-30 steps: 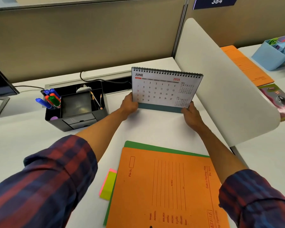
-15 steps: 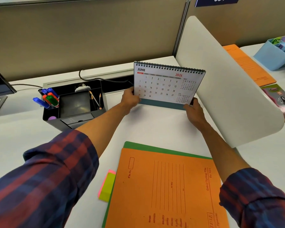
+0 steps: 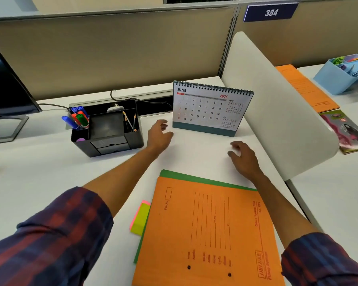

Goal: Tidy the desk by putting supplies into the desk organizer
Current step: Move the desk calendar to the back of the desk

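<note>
Black plastic desk organizer point(image 3: 106, 133) sits far left on the white desk point(image 3: 29, 172), just right of a monitor point(image 3: 4, 93). Blue, red and green markers point(image 3: 78, 119) stand tilted in its left compartment; two pencils point(image 3: 130, 122) lean in the right compartment; middle compartment looks dark, contents unclear. Spiral desk calendar point(image 3: 210, 109) showing JUNE 2026 stands upright on the desk, far centre, just right of the organizer and beside a white divider panel point(image 3: 277, 112). Left hand point(image 3: 159, 136) hovers near the calendar's lower left corner, fingers loosely spread, gripping nothing, not touching it. Right hand point(image 3: 243, 156) is near the calendar's right end but apart from it, fingers relaxed and slightly bent, holding nothing. Orange file folder point(image 3: 211, 232) lies near centre on top of a green folder point(image 3: 194, 177). Yellow and pink sticky notes point(image 3: 140, 218) lie at the folders' left edge, touching them. Light blue organizer point(image 3: 339, 79) and another orange folder point(image 3: 306, 89) sit on the neighbouring desk, far right.
</note>
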Tool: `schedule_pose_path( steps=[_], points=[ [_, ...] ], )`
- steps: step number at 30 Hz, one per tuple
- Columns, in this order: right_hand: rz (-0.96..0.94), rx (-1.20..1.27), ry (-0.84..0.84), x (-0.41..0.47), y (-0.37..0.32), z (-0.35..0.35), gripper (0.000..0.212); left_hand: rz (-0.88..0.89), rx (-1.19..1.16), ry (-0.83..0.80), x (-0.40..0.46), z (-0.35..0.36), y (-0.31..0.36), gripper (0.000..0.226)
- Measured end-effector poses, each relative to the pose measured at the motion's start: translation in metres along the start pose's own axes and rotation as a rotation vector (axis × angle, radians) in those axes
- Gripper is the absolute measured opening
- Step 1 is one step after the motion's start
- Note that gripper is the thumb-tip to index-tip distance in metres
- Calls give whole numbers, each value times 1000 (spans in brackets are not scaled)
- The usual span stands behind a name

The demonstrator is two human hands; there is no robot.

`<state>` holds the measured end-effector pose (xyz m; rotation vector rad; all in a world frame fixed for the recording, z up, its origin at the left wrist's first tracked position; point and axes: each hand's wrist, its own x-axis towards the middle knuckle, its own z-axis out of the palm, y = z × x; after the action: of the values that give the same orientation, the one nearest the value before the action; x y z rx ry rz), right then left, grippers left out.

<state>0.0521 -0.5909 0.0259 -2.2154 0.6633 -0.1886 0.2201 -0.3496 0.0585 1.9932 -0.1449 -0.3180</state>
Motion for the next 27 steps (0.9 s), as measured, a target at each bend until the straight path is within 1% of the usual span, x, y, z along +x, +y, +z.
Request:
schedule_pose_path(
  steps=[4, 8, 10, 13, 16, 19, 21, 24, 27],
  points=[
    [-91, -128, -75, -25, 2, 7, 29, 48, 59, 3, -43, -12, -26, 43],
    [-149, -225, -130, -51, -2, 16, 32, 34, 141, -11, -81, -24, -53, 41],
    [-167, -266, -153, -64, -5, 18, 35, 57, 196, -29, -97, -32, -66, 39],
    [-210, -342, -212, -80, -11, 21, 46, 102, 249, -49, -120, -44, -84, 35],
    [-212, -443, -277, -93, -17, 24, 60, 122, 231, -57, -144, -55, -99, 35],
    [-201, -502, -316, -105, -18, 26, 78, 161, 233, -93, -164, -64, -113, 47],
    [-192, -513, -326, -112, -16, 28, 84, 176, 241, -116, -175, -67, -119, 51],
    [-174, -549, -319, -119, -20, 30, 84, 185, 254, -116, -185, -72, -126, 54],
    [-198, -571, -311, -127, -28, 35, 74, 214, 282, -110, -193, -79, -140, 54]
  ],
)
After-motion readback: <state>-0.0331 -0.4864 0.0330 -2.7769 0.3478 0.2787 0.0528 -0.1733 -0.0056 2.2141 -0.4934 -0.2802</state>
